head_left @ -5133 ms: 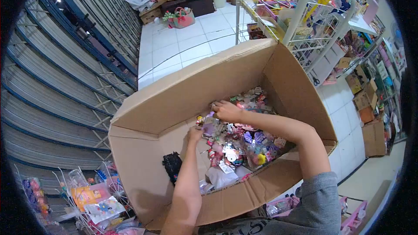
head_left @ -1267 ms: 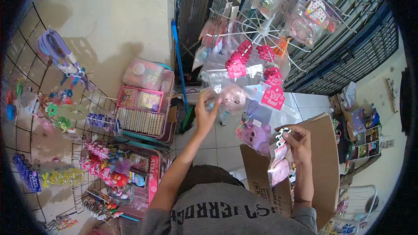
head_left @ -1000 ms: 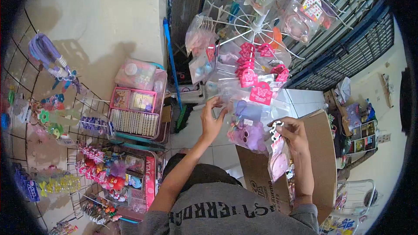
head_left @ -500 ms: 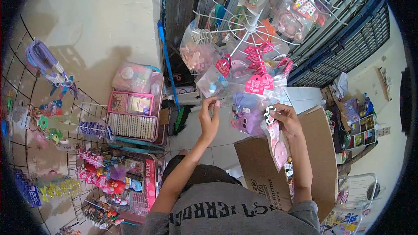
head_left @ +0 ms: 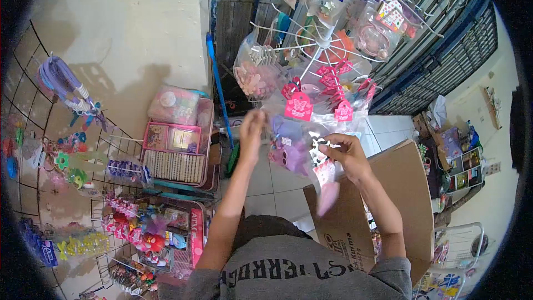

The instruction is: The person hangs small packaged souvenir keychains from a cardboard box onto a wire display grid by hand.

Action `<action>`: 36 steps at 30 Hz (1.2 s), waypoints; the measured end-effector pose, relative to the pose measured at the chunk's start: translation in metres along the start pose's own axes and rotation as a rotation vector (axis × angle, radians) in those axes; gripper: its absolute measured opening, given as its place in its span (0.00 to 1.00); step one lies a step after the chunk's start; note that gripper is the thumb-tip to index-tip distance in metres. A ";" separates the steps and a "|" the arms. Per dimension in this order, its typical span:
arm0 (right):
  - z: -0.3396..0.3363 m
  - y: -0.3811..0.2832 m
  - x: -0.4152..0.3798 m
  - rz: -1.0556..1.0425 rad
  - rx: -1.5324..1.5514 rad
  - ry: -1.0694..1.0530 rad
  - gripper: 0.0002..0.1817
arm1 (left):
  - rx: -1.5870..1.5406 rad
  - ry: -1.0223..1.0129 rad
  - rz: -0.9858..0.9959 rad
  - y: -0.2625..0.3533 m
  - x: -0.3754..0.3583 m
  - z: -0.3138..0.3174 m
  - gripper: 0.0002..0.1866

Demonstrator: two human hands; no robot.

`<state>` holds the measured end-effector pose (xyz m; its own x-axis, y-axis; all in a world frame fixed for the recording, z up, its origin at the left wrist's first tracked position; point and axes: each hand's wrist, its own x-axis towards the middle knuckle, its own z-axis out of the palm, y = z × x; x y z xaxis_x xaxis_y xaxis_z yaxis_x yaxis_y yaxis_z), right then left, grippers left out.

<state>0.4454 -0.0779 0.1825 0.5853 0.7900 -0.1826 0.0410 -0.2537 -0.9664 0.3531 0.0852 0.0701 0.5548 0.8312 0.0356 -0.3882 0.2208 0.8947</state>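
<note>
Her right hand (head_left: 347,155) pinches a light, floppy pink packet (head_left: 325,186) by its card top; left hand (head_left: 252,128) fingers blurred, unclear.

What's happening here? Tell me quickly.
A person stands at a white spinning wire rack hung with bagged trinkets. The left hand is raised to the packets on its lower hooks; the right hand holds a clear packet with something pink inside. An open cardboard box sits beside them.

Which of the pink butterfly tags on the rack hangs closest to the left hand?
The largest pink butterfly tag, lowest and leftmost of the cluster, hangs just up and right of the left hand. The others sit farther right, toward the rack's hub.
</note>
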 end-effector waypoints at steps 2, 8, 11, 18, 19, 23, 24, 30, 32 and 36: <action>0.005 -0.002 0.000 -0.011 0.033 -0.011 0.07 | 0.064 0.046 0.187 -0.007 0.035 -0.013 0.17; 0.010 0.011 -0.002 0.014 -0.018 -0.023 0.08 | 0.062 0.003 0.327 0.035 0.113 -0.014 0.27; 0.011 0.010 -0.004 0.012 -0.042 -0.037 0.08 | 0.113 -0.188 0.199 0.045 0.127 -0.012 0.31; 0.006 0.022 -0.007 0.008 -0.016 -0.003 0.07 | 0.037 -0.269 0.253 0.030 0.114 -0.009 0.28; 0.003 0.024 -0.007 0.023 -0.024 0.004 0.07 | 0.043 -0.271 0.250 0.029 0.116 -0.009 0.28; 0.003 0.017 -0.012 0.001 -0.074 0.017 0.08 | 0.029 -0.232 0.252 0.030 0.117 -0.007 0.27; 0.003 0.014 -0.014 0.001 -0.074 0.023 0.08 | -0.008 -0.288 0.198 0.034 0.113 -0.005 0.27; 0.005 0.007 -0.029 0.041 -0.149 0.026 0.06 | 0.201 -0.198 0.307 0.014 0.101 -0.002 0.24; 0.001 0.011 -0.035 0.068 -0.117 0.037 0.06 | 0.238 -0.208 0.449 0.018 0.079 0.010 0.23; -0.007 0.018 -0.039 0.071 -0.158 0.066 0.05 | 0.065 -0.267 0.363 0.018 0.051 0.024 0.25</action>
<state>0.4294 -0.1168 0.1737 0.6432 0.7298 -0.2317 0.1216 -0.3961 -0.9101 0.3921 0.1197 0.0987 0.5653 0.6863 0.4577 -0.5501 -0.0998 0.8291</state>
